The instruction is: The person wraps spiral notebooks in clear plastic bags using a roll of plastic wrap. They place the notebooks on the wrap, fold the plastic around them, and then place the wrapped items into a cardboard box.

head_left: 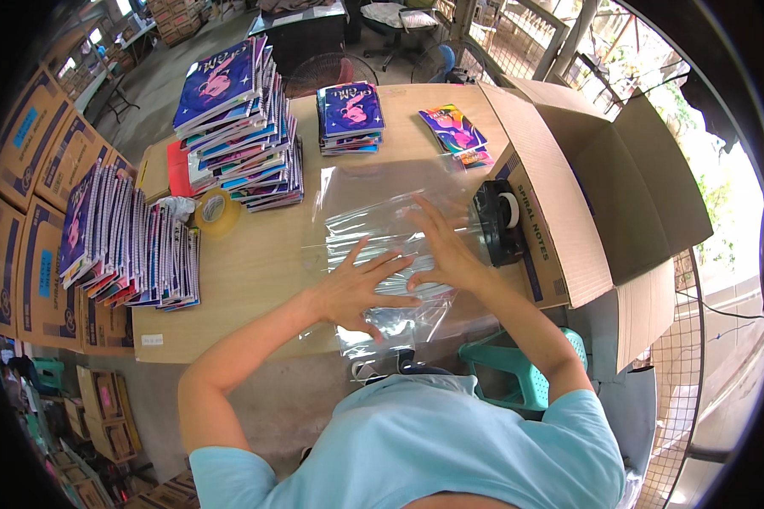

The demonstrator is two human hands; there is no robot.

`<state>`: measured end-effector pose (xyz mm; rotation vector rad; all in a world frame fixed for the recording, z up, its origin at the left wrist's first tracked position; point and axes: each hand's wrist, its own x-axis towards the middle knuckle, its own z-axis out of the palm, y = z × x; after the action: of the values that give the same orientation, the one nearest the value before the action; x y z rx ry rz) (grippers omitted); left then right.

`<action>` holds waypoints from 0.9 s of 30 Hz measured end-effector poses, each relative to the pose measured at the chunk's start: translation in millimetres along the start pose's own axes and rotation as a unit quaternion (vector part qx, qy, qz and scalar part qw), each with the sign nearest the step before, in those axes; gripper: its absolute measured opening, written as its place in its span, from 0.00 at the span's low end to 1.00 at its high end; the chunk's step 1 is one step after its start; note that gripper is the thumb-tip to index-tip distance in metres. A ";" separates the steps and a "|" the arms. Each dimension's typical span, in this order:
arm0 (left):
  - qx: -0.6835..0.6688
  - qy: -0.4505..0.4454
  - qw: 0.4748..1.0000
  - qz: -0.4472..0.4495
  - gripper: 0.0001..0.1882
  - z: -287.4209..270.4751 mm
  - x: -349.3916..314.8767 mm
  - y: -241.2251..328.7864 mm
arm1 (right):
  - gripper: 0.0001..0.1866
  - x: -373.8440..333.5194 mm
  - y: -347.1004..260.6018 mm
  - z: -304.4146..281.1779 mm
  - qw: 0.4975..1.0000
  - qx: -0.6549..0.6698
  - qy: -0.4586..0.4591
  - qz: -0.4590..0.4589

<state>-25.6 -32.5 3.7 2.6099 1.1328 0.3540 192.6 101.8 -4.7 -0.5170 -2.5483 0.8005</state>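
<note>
Clear plastic sheets or bags lie spread over the table in front of me, their near end hanging past the table's front edge. My left hand rests on the plastic, open, fingers spread. Farther to the right, my right hand also lies open on it with the fingers apart. Just right of that hand stands a black tape dispenser with a pale roll. Beyond the plastic sit a short stack of spiral notebooks and a few brighter notebooks.
A tall notebook stack rises at the back left, with a tape roll beside it. A row of notebooks fills the left edge near stacked cartons. An open carton stands right; a green stool is below.
</note>
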 end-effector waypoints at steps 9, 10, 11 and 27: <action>0.090 0.070 0.993 -0.038 0.44 30.7 -1.3 7.1 | 0.73 4.6 11.6 10.4 0.993 0.060 -0.021 0.102; 0.106 0.069 0.992 -0.024 0.44 29.8 0.6 7.1 | 0.72 5.9 23.8 16.3 0.992 0.042 -0.036 0.111; 0.111 0.054 0.992 -0.024 0.43 27.9 2.3 7.1 | 0.71 10.1 39.4 22.1 0.991 0.024 -0.052 0.121; 0.082 0.013 0.995 -0.061 0.44 22.4 6.2 7.5 | 0.14 -144.5 252.4 -34.8 0.794 0.070 0.251 0.550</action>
<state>-9.1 -36.3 -13.9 2.6636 1.3780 0.2808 387.2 244.1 -171.1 -1.9283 -1.5028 0.9805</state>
